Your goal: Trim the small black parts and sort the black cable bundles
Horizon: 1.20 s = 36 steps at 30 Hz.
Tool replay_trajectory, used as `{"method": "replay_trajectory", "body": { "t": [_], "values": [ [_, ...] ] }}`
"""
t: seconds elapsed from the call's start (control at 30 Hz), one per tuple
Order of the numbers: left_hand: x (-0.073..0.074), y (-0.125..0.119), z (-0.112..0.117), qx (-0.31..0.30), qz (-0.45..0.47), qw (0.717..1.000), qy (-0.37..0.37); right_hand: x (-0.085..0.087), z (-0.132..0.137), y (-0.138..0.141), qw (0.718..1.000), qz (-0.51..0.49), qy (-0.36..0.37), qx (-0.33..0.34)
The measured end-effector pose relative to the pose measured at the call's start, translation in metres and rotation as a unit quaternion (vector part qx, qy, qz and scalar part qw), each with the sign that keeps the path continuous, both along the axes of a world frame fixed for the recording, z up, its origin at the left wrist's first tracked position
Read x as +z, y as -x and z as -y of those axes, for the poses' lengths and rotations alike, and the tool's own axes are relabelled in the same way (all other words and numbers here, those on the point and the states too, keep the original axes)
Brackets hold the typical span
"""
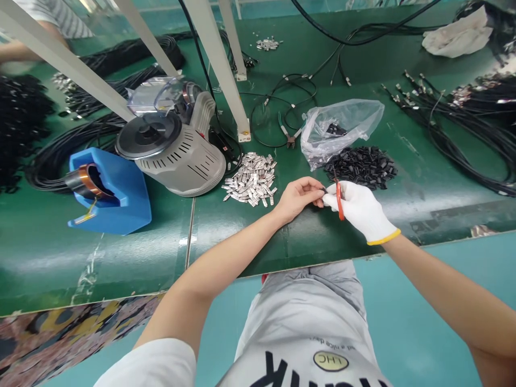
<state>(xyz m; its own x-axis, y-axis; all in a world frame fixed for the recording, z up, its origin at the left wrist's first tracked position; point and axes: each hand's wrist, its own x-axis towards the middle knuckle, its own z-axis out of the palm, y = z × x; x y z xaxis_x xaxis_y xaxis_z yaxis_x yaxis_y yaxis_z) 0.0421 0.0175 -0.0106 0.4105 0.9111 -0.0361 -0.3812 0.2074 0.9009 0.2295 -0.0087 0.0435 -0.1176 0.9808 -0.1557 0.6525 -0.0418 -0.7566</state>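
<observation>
My left hand (298,199) is bare and pinches a small black plastic piece (323,190) between thumb and fingers. My right hand (357,208), in a white knitted glove with a yellow cuff, meets it at the fingertips. A red-handled tool (339,201) with a thin dark tip sits in the right hand's grip; its exact kind is hard to make out. Just beyond the glove lies a heap of small black pieces (365,167), partly under a clear plastic bag (342,129). Left of my bare hand is a pile of silvery metal connectors (253,180).
A grey machine with a round black top (181,156) and a blue tape dispenser (116,188) stand at left. White posts (228,70) rise from the green bench. Cutting pliers (291,138) lie behind the connectors. Black cable bundles (455,129) cover the right; another person's arm (30,51) shows far left.
</observation>
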Motion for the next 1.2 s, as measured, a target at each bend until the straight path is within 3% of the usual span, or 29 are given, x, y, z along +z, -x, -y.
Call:
{"method": "replay_trajectory", "body": {
  "t": [0.1,0.23,0.4,0.8,1.2],
  "values": [
    [-0.001,0.0,0.0,-0.005,0.034,0.999,0.028,0.01,0.0,-0.005,0.991,0.127,-0.019,0.042],
    [-0.001,0.001,-0.001,-0.025,0.06,0.997,0.046,0.017,0.002,-0.01,0.95,0.295,-0.055,0.089],
    [-0.002,0.003,-0.003,-0.016,0.068,0.996,0.05,0.019,0.002,-0.013,0.905,0.395,-0.086,0.135],
    [-0.006,-0.001,-0.005,0.001,0.036,0.999,0.035,0.008,0.002,-0.011,0.885,0.431,-0.105,0.142],
    [-0.007,-0.003,-0.007,-0.01,0.04,0.999,0.031,0.003,-0.003,-0.015,0.895,0.418,-0.076,0.138]
  ]
}}
